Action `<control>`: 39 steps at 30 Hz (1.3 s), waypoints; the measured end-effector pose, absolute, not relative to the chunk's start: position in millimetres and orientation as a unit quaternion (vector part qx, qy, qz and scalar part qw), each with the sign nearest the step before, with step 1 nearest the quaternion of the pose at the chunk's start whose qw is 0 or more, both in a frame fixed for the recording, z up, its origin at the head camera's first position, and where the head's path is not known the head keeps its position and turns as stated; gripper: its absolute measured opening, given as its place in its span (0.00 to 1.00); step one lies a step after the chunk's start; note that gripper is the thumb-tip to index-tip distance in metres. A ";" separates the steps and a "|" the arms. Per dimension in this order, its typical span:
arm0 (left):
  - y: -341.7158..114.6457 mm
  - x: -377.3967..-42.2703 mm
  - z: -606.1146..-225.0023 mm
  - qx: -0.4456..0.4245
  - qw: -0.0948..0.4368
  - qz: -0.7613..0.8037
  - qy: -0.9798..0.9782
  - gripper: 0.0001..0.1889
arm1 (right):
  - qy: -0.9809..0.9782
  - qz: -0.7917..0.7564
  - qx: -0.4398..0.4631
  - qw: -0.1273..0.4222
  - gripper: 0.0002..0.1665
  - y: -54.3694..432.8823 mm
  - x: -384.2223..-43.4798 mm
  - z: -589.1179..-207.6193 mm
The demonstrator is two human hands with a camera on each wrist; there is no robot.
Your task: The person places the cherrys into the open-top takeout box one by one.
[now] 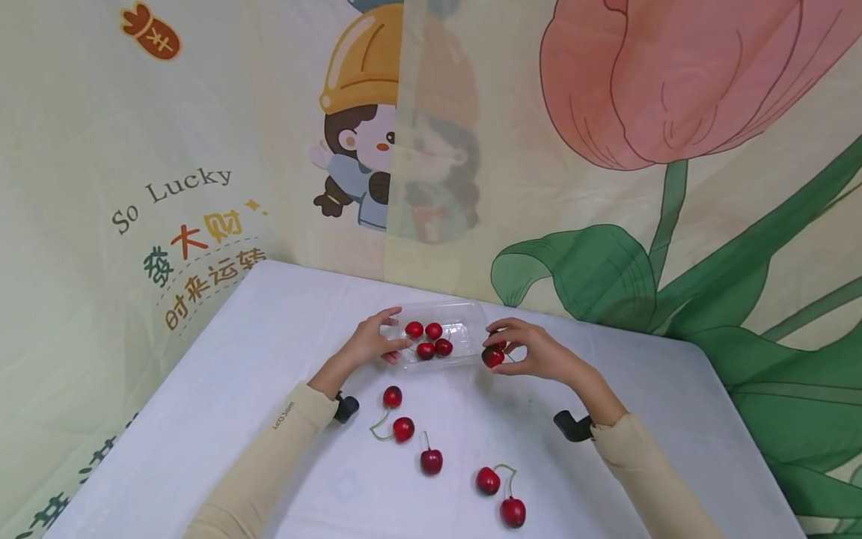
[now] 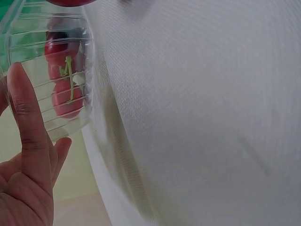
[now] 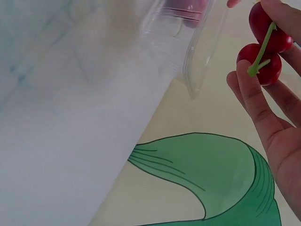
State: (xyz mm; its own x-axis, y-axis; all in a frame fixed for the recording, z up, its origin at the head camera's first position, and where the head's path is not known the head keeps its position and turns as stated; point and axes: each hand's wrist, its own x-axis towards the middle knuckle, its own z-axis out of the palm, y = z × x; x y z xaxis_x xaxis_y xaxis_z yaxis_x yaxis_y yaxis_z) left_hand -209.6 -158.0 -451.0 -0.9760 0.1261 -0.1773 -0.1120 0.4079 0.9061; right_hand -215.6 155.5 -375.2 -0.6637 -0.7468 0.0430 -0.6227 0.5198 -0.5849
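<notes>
A clear plastic box (image 1: 468, 346) stands toward the back of the white table, with several red cherries (image 1: 434, 330) inside at its left part. My left hand (image 1: 374, 338) holds the box by its left end, thumb and fingers at the rim; the left wrist view shows a finger lying along the clear wall (image 2: 42, 113). Just off the box's right end, my right hand (image 1: 535, 352) pinches a joined pair of dark red cherries (image 1: 494, 356). Seen from the right wrist, both cherries (image 3: 270, 66) sit between thumb and fingers, their short green stem (image 3: 264, 47) facing the camera.
In front of the box lie a stemmed cherry pair (image 1: 403, 429) at left, a single cherry (image 1: 432, 461) in the middle and another pair (image 1: 512, 513) nearer at right. Behind the white table (image 1: 303, 314) hangs a printed cloth (image 1: 444, 262).
</notes>
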 end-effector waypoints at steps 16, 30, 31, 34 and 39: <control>-157.7 -208.8 -450.0 0.004 0.107 0.546 0.831 0.42 | 0.849 -0.302 -0.417 0.114 0.24 123.7 -250.2 -373.3; -157.5 -208.7 -452.8 0.007 0.102 0.542 0.834 0.41 | 0.855 -0.282 -0.413 0.138 0.23 110.5 -269.7 -388.4; -157.7 -208.8 -453.2 0.008 0.102 0.543 0.834 0.42 | 0.856 -0.276 -0.415 0.139 0.22 109.5 -270.4 -389.5; -158.5 -209.0 -453.0 0.013 0.101 0.546 0.832 0.42 | 0.858 -0.263 -0.419 0.141 0.22 106.3 -272.0 -391.9; -159.1 -209.3 -452.6 0.016 0.100 0.545 0.832 0.42 | 0.856 -0.258 -0.422 0.152 0.21 102.0 -273.1 -394.7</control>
State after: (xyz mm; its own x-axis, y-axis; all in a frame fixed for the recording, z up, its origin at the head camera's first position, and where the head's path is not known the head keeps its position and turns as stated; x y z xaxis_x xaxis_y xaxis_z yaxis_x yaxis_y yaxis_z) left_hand -209.3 -159.1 -452.6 -0.9795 0.1361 -0.1486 -0.0819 0.4050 0.9106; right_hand -273.1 102.0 -394.7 -0.5972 -0.8009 -0.0433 -0.6439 0.5108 -0.5696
